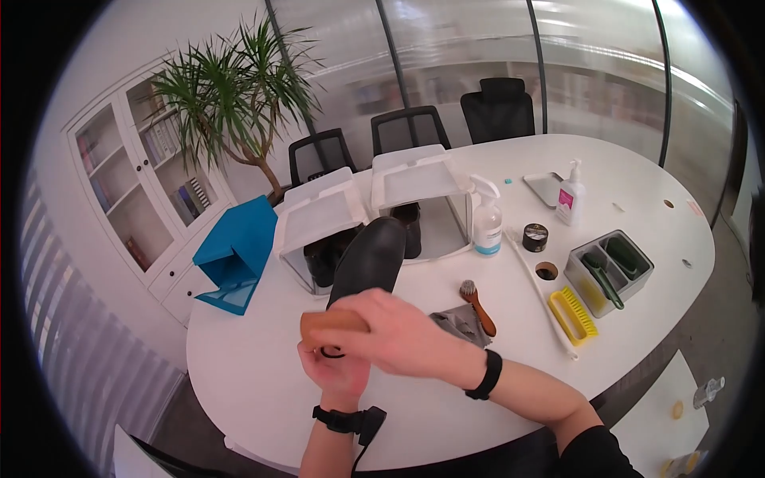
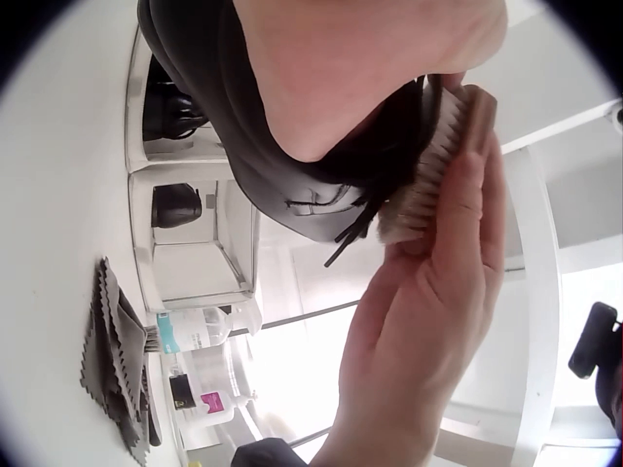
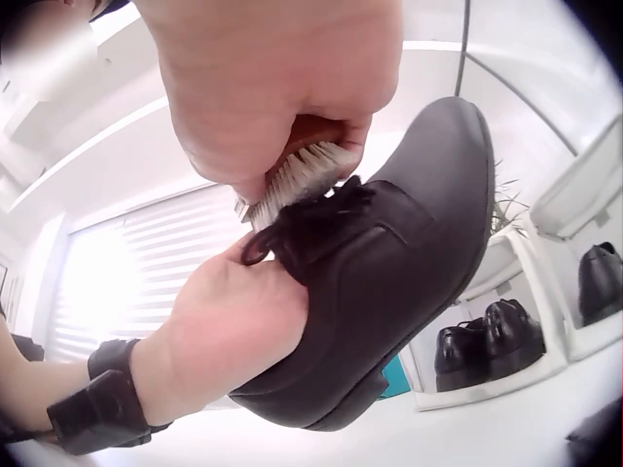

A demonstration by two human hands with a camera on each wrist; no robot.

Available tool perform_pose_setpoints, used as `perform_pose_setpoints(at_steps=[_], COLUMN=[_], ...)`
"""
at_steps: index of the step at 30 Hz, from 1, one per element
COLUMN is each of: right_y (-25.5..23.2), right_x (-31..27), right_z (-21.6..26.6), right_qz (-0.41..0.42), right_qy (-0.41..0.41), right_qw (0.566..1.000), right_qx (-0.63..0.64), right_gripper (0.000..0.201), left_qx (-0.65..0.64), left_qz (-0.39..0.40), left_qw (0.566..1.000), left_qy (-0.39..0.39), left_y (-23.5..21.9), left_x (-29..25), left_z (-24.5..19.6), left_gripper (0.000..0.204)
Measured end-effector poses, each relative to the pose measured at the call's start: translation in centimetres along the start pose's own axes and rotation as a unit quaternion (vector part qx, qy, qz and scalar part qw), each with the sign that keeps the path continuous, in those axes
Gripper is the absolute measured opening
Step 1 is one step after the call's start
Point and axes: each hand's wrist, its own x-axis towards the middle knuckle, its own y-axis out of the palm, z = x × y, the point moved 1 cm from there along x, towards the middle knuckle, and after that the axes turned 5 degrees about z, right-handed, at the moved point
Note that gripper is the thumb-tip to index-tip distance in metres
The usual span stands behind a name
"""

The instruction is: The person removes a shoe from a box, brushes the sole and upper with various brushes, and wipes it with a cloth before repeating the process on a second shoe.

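Note:
A black lace-up shoe (image 1: 370,259) is held up over the table, toe pointing away from me. My left hand (image 1: 339,373) goes into its opening and supports it; the fingers are hidden inside the shoe. My right hand (image 1: 398,331) grips a wooden shoe brush (image 1: 327,320) from above. The brush's pale bristles (image 3: 297,185) lie close against the laces (image 3: 316,219) in the right wrist view. From the left wrist, the brush (image 2: 428,180) shows beside the tongue, with the right hand's fingers (image 2: 458,209) along its wooden back.
Two white shoe boxes (image 1: 323,209) with dark shoes inside stand behind. A blue holder (image 1: 239,239) is at left. Rightward lie a grey cloth (image 1: 464,325), small round brush (image 1: 478,311), spray bottle (image 1: 487,227), black tin (image 1: 535,237), yellow brush (image 1: 571,315) and metal caddy (image 1: 586,295).

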Motion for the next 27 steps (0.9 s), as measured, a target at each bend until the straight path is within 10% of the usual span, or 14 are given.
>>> perform_pose_setpoints(at_steps=[8, 11, 16, 18, 21, 22, 25, 27], right_y=[-4.2, -3.7, -1.7, -1.4, -0.9, -1.0, -1.8, -2.8], right_x=[0.0, -1.1, -1.5, -1.0, -1.1, -1.0, -0.4, -0.5], right_z=[-6.6, -7.3, -3.6, -0.9, 1.0, 1.7, -0.3, -2.6], right_qz=[-0.147, -0.215, -0.033, 0.038, 0.106, 0.082, 0.037, 0.01], right_qy=[0.077, 0.181, 0.048, 0.016, -0.054, -0.081, -0.082, -0.026], right_qw=[0.967, 0.957, 0.998, 0.998, 0.99, 0.993, 0.995, 0.992], right_qx=[-0.191, -0.075, 0.006, 0.047, 0.071, 0.026, -0.047, -0.122], right_gripper=[0.052, 0.047, 0.046, 0.047, 0.051, 0.056, 0.056, 0.061], left_qx=[0.056, -0.031, -0.103, -0.043, -0.076, -0.052, -0.112, -0.108], left_qz=[-0.02, -0.014, -0.05, -0.206, -0.085, -0.275, -0.089, -0.132], left_qw=[0.998, 0.998, 0.991, 0.977, 0.991, 0.958, 0.986, 0.983], left_qy=[-0.022, -0.051, -0.074, -0.037, -0.073, -0.063, -0.08, -0.062], left_y=[2.1, -1.7, 1.5, 3.4, 1.0, 0.4, 1.7, 3.3], left_x=[0.5, 0.4, 0.6, 0.6, -0.6, -0.3, 0.3, 0.6], left_z=[0.7, 0.8, -0.1, -0.2, -0.9, -1.0, -1.0, -0.7], left_gripper=[0.045, 0.046, 0.03, 0.029, 0.04, 0.046, 0.052, 0.06])
